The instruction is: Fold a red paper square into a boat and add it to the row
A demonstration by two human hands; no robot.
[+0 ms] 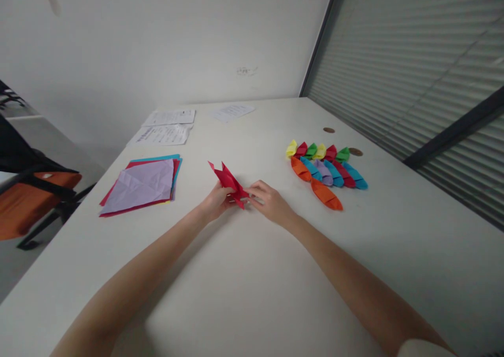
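A partly folded sheet of red origami paper is held just above the white table, in the middle of the view. Its upper left end spreads into pointed flaps. My left hand grips the paper from the left, thumb on top and fingers underneath. From the right, my right hand pinches its lower right edge between thumb and fingers. Some fingertips of both hands are hidden behind the paper.
A stack of coloured paper sheets, lilac on top, lies to the left. Several folded paper pieces sit in rows at the right. Printed sheets lie farther back on the table. An orange chair stands beyond the left edge.
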